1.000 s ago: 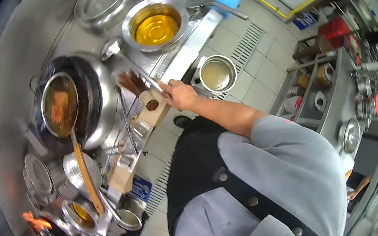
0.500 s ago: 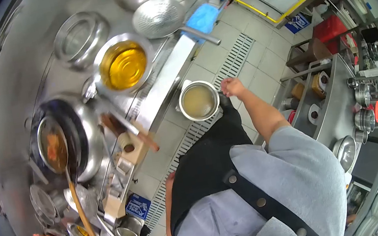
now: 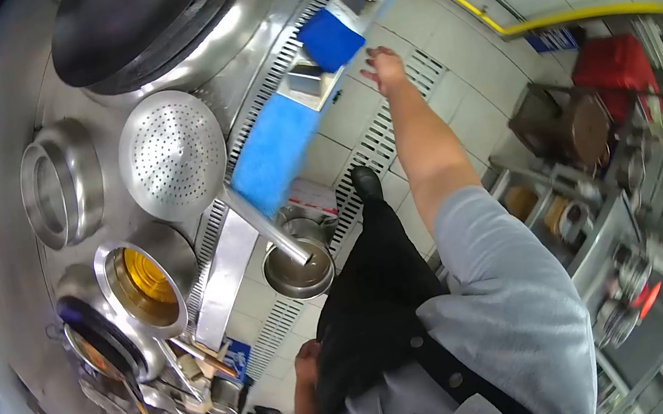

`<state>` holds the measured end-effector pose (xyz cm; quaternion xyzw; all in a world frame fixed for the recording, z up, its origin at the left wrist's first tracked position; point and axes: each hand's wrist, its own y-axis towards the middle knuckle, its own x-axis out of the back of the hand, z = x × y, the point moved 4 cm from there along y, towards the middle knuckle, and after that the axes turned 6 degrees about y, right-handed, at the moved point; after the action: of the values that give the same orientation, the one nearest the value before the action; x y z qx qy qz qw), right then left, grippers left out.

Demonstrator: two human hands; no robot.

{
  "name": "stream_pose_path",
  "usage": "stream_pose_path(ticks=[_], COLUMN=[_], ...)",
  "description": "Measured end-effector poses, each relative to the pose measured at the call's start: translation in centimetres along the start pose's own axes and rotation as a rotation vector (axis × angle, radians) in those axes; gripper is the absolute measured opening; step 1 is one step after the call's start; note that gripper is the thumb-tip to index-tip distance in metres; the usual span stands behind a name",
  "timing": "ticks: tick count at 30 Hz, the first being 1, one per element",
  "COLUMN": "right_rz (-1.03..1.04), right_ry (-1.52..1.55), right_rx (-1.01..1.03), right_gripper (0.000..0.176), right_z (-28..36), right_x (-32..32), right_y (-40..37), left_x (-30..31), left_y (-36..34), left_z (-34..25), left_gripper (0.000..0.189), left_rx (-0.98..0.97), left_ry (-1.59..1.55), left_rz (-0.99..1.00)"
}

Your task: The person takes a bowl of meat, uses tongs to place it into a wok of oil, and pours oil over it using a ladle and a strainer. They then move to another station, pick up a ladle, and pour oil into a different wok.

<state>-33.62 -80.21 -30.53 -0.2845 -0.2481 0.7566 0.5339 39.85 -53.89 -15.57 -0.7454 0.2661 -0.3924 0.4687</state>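
Observation:
My right hand (image 3: 385,68) reaches out with its fingers apart, holding nothing, over the floor beside the stove edge. Nearest to it is a dark blue square piece (image 3: 331,39) on the stove's front ledge. A light blue cloth (image 3: 276,148) lies along the same ledge. My left hand (image 3: 308,362) hangs low by the black apron, its fingers loosely curled, with nothing visible in them. A large perforated skimmer (image 3: 172,155) rests on the stovetop, its handle sticking out over the edge. Behind it sits a black wok (image 3: 152,28).
A pot of yellow oil (image 3: 147,277) and a steel ring-shaped pot (image 3: 63,183) stand on the stove. A pot of liquid (image 3: 299,275) is low beside the stove. A brown stool (image 3: 569,134) and a steel counter (image 3: 597,246) are on the right. Another person's arm shows at lower left.
I have moved forward along the stove; the oil pot and skimmer now appear further left and lower. My right arm has stretched forward and its fingers have spread. More of my left hand shows.

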Motion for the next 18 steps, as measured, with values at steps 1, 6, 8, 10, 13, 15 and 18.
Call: stream_pose_path(ticks=[1, 6, 8, 10, 13, 15, 18], right_rz=[0.035, 0.368, 0.531, 0.380, 0.585, 0.737, 1.184], right_ry=[0.024, -0.302, 0.168, 0.028, -0.650, -1.096, -1.687], right_rx=[0.005, 0.082, -0.219, -0.205, -0.357, -0.585, -0.650], right_gripper=[0.043, 0.037, 0.039, 0.030, 0.023, 0.022, 0.025], right_z=[0.2, -2.8, -0.1, 0.6, -7.6, -13.4, -19.5], right_x=[-0.4, 1.5, 1.6, 1.4, 8.2, 12.7, 17.0], right_y=[2.2, 16.4, 11.4, 5.1, 3.6, 0.1, -2.5], left_x=[-0.2, -2.7, -4.2, -4.6, -7.2, -8.5, -9.2], left_y=[-1.2, -3.3, -3.2, -4.0, -3.5, -3.4, -4.5], left_z=[-2.0, 1.2, 0.0, -3.2, -5.8, -7.2, -9.7], left_gripper=[0.035, 0.039, 0.044, 0.046, 0.044, 0.048, 0.050], left_rx=[0.023, -0.232, -0.050, 0.125, -0.121, 0.010, 0.007], left_ry=[-0.029, 0.150, 0.070, 0.000, 0.151, -0.040, -0.192], left_rz=[-0.023, -0.044, -0.085, -0.125, -0.300, -0.358, -0.434])
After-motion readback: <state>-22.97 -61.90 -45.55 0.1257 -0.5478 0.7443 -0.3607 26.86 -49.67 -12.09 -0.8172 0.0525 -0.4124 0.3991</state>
